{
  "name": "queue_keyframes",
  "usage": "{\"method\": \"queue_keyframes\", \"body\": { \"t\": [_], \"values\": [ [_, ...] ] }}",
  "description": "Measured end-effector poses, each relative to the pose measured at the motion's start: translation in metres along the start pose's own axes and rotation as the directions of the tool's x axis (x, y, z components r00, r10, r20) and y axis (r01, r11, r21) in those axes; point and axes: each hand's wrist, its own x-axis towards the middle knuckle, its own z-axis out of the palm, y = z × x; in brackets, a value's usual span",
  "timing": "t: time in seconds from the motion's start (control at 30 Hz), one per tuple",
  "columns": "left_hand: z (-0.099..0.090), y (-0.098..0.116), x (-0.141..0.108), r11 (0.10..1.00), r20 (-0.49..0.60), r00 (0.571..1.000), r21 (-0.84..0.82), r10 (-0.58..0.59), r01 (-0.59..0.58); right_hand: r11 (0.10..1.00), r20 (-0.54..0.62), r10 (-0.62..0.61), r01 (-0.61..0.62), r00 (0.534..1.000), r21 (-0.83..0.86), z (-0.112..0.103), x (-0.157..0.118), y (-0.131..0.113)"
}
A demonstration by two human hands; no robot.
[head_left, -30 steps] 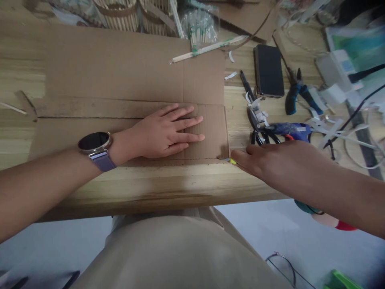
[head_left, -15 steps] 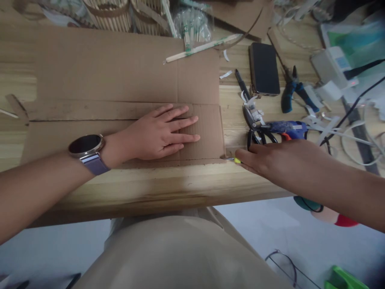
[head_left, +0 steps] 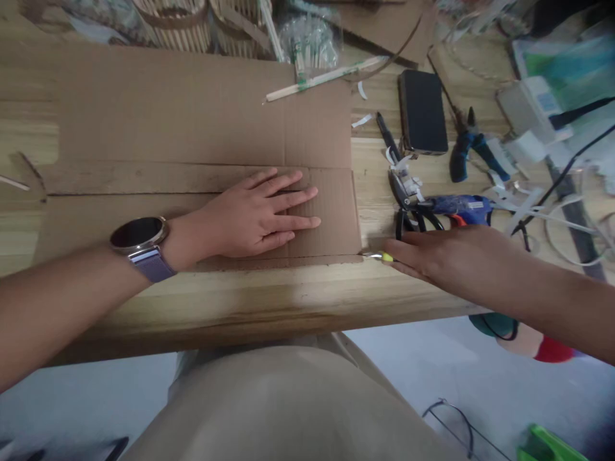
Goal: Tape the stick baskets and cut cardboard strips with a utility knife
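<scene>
The wooden tabletop (head_left: 216, 307) stretched across the view, and on its near part lay the cardboard (head_left: 182, 109), flat, with a long strip running across its middle and a dark slit along the strip's near side. Beyond its far edge stood two round containers of upright sticks (head_left: 175, 32). The left hand (head_left: 254, 214) rested palm down on the right part of the cardboard, its fingers spread and holding nothing. The right hand (head_left: 446, 253) was closed around a knife, just right of the cardboard. Near that hand, on its far side, lay a blue glue gun (head_left: 464, 206), with blue-and-black pliers (head_left: 473, 144) farther back and a black rectangular device (head_left: 423, 112) to their left. Wrapped sticks (head_left: 321, 80) lay slantwise over the far right part of the cardboard. A smartwatch (head_left: 139, 232) circled the left wrist. The knife (head_left: 384, 256) showed only a yellow part and a metal tip, which pointed left at the cardboard's near right corner; whether it touched could not be told. White paper scraps (head_left: 361, 120) lay right of the cardboard.
</scene>
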Motion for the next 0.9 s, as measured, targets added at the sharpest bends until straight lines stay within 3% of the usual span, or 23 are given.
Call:
{"method": "queue_keyframes", "body": {
  "t": [0.1, 0.37, 0.53, 0.7, 0.8, 0.9],
  "values": [
    [0.0, 0.0, 0.0, 1.0, 0.012, 1.0, 0.015, 0.005, -0.005, 0.998, 0.076, -0.053, 0.051, 0.996, 0.024, 0.0, 0.001, 0.004],
    [0.001, 0.001, 0.001, 1.0, 0.017, 1.0, 0.019, 0.002, -0.002, 0.997, 0.275, 0.032, -0.048, 0.961, 0.053, -0.008, 0.003, 0.003],
    [0.001, 0.001, 0.001, 1.0, 0.016, 1.0, 0.02, 0.002, -0.002, 0.993, 0.255, 0.028, -0.055, 0.967, 0.101, -0.004, -0.001, 0.013],
    [0.002, -0.001, 0.002, 0.999, 0.01, 1.0, 0.036, 0.023, -0.023, 0.993, 0.152, 0.067, -0.081, 0.986, 0.087, -0.003, -0.012, 0.028],
    [0.005, -0.003, 0.002, 0.997, -0.007, 0.999, 0.053, 0.047, -0.047, 0.992, 0.099, 0.106, -0.112, 0.989, 0.053, -0.015, -0.005, 0.013],
    [0.006, -0.004, 0.002, 0.997, -0.025, 0.998, 0.059, 0.059, -0.057, 0.996, 0.09, 0.033, -0.04, 0.995, 0.076, -0.031, 0.018, -0.016]
  ]
}}
